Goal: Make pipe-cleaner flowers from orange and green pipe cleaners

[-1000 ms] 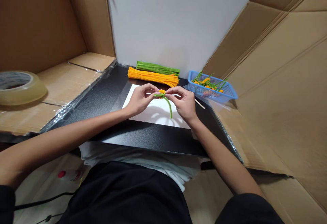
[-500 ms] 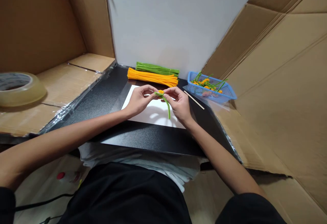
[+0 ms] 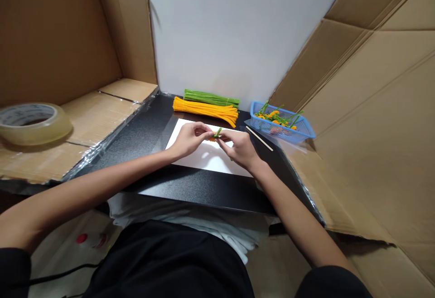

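Head view: my left hand (image 3: 190, 140) and right hand (image 3: 238, 149) pinch one green pipe cleaner (image 3: 218, 132) and one orange pipe cleaner (image 3: 212, 139) over the white paper (image 3: 204, 162); beyond lie one wooden stick (image 3: 258, 138), one orange bundle (image 3: 204, 111), one green bundle (image 3: 210, 98), and one blue basket (image 3: 282, 137).

Orange pipe cleaners (image 3: 204, 111), green pipe cleaners (image 3: 210, 98), blue mesh basket (image 3: 285, 135)

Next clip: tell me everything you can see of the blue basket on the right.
The blue plastic basket is a shallow rectangular tray with lattice-mesh walls, standing at the far right end of the black work surface, beside the cardboard lining. It holds a loose heap of green and orange pipe-cleaner pieces, some green stems rising above the rim.
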Demonstrator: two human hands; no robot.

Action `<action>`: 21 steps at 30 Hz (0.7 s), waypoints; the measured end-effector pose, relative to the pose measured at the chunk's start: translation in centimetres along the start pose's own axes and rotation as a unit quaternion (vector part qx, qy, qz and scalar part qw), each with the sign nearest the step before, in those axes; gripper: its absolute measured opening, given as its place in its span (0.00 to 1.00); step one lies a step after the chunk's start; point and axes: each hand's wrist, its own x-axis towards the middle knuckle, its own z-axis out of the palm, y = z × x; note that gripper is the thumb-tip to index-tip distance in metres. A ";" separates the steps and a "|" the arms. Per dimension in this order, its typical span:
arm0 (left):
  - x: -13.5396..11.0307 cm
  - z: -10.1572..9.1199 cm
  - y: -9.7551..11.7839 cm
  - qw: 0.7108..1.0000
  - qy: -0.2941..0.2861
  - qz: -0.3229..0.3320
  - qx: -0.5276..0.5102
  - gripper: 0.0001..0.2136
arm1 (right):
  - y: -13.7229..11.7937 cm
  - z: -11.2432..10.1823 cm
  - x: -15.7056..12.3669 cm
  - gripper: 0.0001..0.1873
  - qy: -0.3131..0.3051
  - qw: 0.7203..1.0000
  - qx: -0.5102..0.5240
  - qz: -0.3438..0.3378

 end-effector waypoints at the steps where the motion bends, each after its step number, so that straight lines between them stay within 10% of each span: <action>1: 0.0 0.0 -0.1 1.000 -0.004 -0.002 0.008 0.15 | 0.2 0.0 0.0 0.10 -0.011 1.000 -0.019 -0.013; 14: 0.3 -0.2 -0.1 0.997 -0.011 -0.058 -0.056 0.22 | -0.2 0.7 -0.1 0.07 0.046 0.997 0.028 0.062; 21: 0.3 -0.7 -0.6 0.998 -0.039 0.035 0.025 0.17 | 0.0 1.2 0.0 0.10 0.039 0.973 0.174 0.149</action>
